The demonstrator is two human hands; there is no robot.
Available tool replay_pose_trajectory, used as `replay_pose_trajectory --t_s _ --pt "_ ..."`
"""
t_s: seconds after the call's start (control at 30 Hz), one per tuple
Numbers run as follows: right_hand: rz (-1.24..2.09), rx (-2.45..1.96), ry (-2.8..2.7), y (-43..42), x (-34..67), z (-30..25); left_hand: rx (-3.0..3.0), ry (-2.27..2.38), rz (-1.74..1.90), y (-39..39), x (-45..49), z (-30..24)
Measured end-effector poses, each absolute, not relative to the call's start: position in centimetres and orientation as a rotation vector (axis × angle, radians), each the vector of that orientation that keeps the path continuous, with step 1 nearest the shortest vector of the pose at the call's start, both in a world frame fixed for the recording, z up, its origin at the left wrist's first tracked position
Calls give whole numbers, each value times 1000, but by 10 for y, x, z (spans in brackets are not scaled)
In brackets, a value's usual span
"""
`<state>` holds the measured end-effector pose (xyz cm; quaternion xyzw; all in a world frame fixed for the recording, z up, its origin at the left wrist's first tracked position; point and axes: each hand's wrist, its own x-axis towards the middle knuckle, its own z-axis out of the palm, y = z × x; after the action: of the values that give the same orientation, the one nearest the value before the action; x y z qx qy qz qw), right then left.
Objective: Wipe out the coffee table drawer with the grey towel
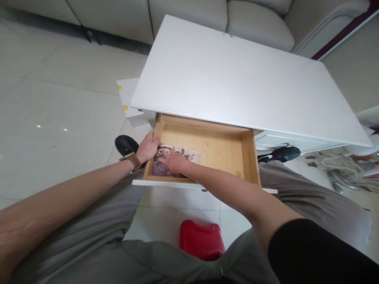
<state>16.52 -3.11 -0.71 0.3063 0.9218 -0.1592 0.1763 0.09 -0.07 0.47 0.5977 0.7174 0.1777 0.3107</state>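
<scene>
A wooden drawer (219,152) with a white front is pulled out of the white table (237,79). My left hand (148,148) is closed over the drawer's left side wall, thumb toward the inside. In the drawer's front left corner lies a flat grey-and-cream printed piece (194,156); whether it is cloth or paper I cannot tell. My right hand (174,161) rests on top of it with fingers spread, covering much of its middle. A brown-strapped watch (134,161) is on my left wrist.
My legs straddle the drawer. A red stool-like object (202,240) is on the tiled floor below it. A white box (130,100) with yellow spots stands left of the table. A sofa (189,15) runs behind; coiled hose or cord (345,167) lies at right.
</scene>
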Motion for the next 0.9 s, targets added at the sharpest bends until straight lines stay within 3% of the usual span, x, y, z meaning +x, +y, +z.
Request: replay_pose_trajectory --t_s 0.2,0.5,0.9 --pt "-493 883 2618 -8 173 -6 1621 1877 499 -1 1 1" --pt "-416 1278 2469 55 156 -2 1636 1869 550 0 -3 -7" --pt "-451 1306 2484 48 212 -5 1616 1863 495 0 -5 -1"
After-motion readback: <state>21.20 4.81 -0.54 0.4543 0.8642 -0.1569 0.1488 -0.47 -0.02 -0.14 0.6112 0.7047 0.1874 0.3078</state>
